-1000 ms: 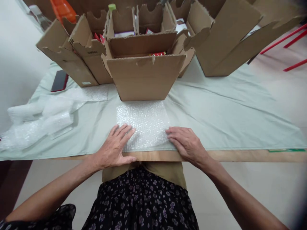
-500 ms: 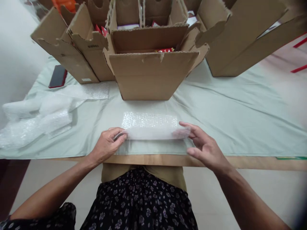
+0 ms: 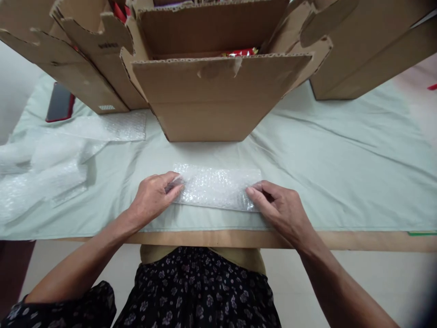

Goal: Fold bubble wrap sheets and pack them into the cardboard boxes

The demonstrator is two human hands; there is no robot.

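A strip of clear bubble wrap (image 3: pixel 218 187) lies lengthwise across the cloth in front of me. Its left end is pinched between the thumb and fingers of my left hand (image 3: pixel 153 195). My right hand (image 3: pixel 282 205) grips the opposite end, with the thumb on top and the fingers partly hidden beneath. Whether anything is folded inside the strip I cannot tell.
Just beyond the strip stands an open cardboard box (image 3: pixel 205 105) with a red packet (image 3: pixel 241 53) inside. More boxes flank it. At the left lie loose bubble wrap (image 3: pixel 44 177) and a phone (image 3: pixel 59 102). A pale green cloth (image 3: pixel 341 168) covers the table.
The bubble wrap has been turned or folded and now lies flatter, bubbles showing on top. My right hand has closed on its right end. The view has moved closer to the boxes.
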